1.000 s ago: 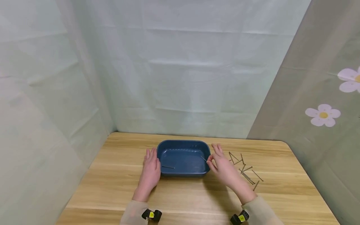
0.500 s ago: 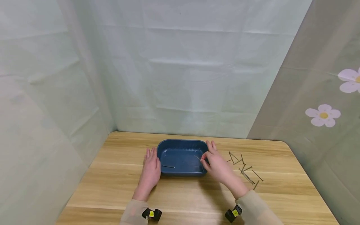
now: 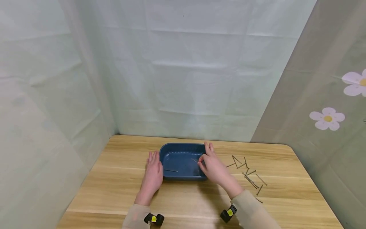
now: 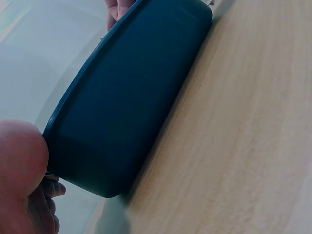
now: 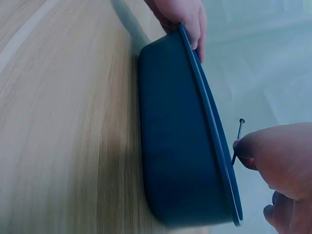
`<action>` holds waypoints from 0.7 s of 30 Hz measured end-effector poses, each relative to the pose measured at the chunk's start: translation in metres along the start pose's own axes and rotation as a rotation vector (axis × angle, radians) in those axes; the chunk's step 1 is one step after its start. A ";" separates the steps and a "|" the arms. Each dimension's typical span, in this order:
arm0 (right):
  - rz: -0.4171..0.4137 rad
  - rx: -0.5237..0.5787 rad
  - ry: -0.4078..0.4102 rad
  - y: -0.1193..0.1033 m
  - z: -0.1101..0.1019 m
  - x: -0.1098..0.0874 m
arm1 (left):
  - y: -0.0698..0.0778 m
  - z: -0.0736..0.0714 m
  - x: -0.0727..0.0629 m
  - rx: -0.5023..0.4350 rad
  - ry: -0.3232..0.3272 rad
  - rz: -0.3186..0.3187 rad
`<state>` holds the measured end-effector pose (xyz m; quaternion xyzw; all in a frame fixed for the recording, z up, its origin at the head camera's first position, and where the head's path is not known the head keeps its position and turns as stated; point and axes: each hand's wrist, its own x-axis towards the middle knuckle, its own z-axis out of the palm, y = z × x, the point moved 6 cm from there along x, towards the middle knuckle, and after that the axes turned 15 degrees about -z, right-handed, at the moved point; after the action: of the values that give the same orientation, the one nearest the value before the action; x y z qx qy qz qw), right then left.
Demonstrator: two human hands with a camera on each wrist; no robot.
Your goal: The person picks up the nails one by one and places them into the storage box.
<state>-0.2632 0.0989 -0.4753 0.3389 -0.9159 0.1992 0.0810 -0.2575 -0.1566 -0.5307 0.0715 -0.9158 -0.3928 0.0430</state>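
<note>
A dark blue rectangular dish (image 3: 183, 178) sits on the wooden table, with one nail (image 3: 171, 170) lying at its left inside. My left hand (image 3: 153, 170) rests against the dish's left end with its fingers straight; in the left wrist view its thumb (image 4: 22, 156) is right at the rim. Over the dish's right part, my right hand (image 3: 213, 167) pinches a second nail (image 5: 240, 129) between thumb and index finger, its other fingers extended. The right wrist view shows this nail's round head pointing up and its lower end hidden behind the rim.
Several loose nails (image 3: 251, 182) lie scattered on the table right of the dish, one (image 3: 258, 200) close to the right sleeve. Pale cloth (image 3: 183, 79) hangs behind the table (image 3: 183, 203) and along both sides. Each wrist wears a black camera (image 3: 154, 219).
My right hand has moved left over the dish, carrying the pinched nail. Another loose nail has come into view beside the right sleeve. The left hand and dish stay put.
</note>
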 end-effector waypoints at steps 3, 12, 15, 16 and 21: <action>-0.021 -0.002 -0.015 -0.002 0.004 0.005 | -0.001 0.000 0.000 -0.001 -0.004 -0.004; -0.083 0.008 -0.131 -0.013 0.021 0.021 | -0.001 -0.001 0.001 0.003 -0.012 -0.015; -0.122 0.003 -0.147 -0.016 0.026 0.028 | -0.001 0.000 0.001 0.004 -0.010 -0.011; -0.131 0.002 -0.157 -0.017 0.028 0.030 | -0.001 0.000 0.001 0.004 -0.008 -0.010; -0.167 0.055 -0.238 -0.023 0.042 0.041 | -0.001 0.001 0.001 0.003 -0.011 -0.012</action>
<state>-0.2801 0.0412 -0.4944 0.4373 -0.8818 0.1752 -0.0214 -0.2590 -0.1564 -0.5319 0.0747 -0.9162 -0.3922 0.0358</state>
